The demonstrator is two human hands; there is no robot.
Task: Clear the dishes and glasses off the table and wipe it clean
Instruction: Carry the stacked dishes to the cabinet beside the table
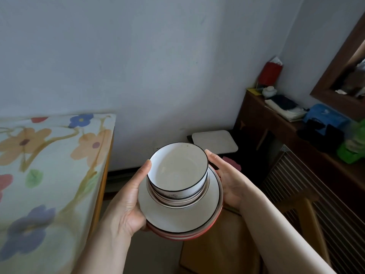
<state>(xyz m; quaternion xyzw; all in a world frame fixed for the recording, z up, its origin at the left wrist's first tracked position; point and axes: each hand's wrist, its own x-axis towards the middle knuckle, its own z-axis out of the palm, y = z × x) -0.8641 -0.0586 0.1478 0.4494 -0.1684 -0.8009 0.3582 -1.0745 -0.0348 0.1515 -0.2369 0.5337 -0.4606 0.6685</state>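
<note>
I carry a stack of dishes in mid-air between both hands. On top sits a white bowl with a thin black rim, nested in other bowls. Below them is a white plate with a dark rim, and under that a red-edged dish. My left hand grips the stack's left side, thumb up against the top bowl. My right hand cups the right side, fingers curled under the plates. The table with a flowered cloth lies to my left, with no dishes on the part I see.
A white square stool stands by the wall ahead. A dark wooden sideboard on the right holds a red bag, a blue box, a green object and papers. A slatted wooden chair is at my right.
</note>
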